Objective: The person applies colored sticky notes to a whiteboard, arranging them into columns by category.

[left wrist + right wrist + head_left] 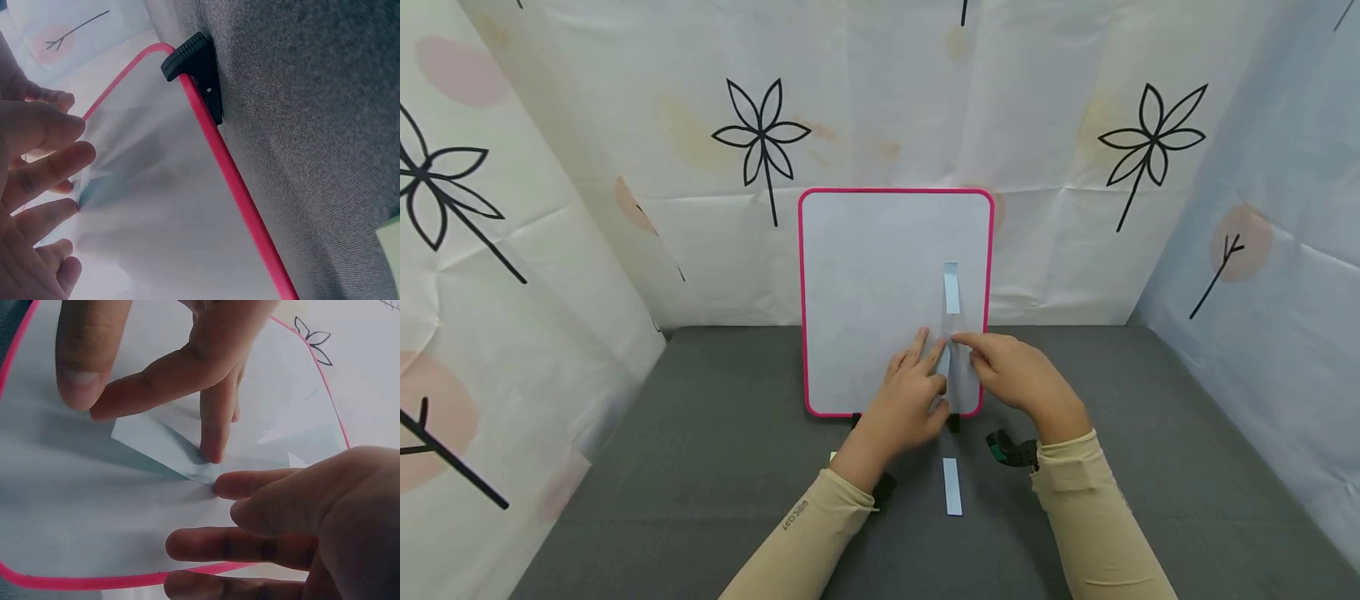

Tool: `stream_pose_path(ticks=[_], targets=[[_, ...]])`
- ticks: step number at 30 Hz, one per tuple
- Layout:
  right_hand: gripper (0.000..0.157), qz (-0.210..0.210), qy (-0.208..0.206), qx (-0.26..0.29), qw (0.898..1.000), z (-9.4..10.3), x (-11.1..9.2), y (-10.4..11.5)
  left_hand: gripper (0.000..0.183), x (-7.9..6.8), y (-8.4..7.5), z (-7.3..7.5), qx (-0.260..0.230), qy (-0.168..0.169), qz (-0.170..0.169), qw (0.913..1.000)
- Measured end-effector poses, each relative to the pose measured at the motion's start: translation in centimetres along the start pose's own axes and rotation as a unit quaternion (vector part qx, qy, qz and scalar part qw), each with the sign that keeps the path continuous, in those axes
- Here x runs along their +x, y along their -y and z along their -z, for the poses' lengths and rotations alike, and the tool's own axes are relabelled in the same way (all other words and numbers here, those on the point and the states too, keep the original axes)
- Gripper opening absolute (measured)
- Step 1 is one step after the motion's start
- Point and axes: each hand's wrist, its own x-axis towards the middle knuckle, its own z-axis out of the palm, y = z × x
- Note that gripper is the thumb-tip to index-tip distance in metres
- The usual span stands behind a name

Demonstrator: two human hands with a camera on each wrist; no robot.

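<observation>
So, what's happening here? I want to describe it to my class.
A person is working a blue strip onto a white board, it seems. Their left hand touches the strip, and the right hand has a fingertip at its edge. An upper strip is already on the board, and a loose strip lies on the table in front.

The board (880,267) is white with a hot-pink rim (895,191) and black clips (194,59). The paper strips (952,487) are pale blue, the sleeves (1105,517) beige, the tabletop (700,467) dark grey. Black outlined flowers (762,133) pattern the off-white far backdrop (917,100).
</observation>
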Motion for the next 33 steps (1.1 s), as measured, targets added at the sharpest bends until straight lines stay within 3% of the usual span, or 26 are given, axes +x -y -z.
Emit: stream_pose_path(ticks=[7,19,27,33], targets=[[0.043,0.002,-0.006,-0.006,1.0,-0.1,0.0,0.1,0.012,-0.1,-0.3,-0.2,0.022,-0.003,-0.018,0.9996],[0.043,-0.01,0.007,-0.004,1.0,0.1,-0.2,0.1,0.01,-0.1,0.0,0.1,-0.005,-0.007,-0.004,1.0],[0.042,0.004,-0.006,-0.002,1.0,0.0,-0.2,0.0,0.071,0.1,0.4,0.2,0.032,-0.002,0.023,0.9992],[0.042,0.027,-0.011,-0.002,1.0,-0.4,0.0,0.1,0.088,0.2,0.8,0.1,0.049,-0.001,0.052,0.9975]])
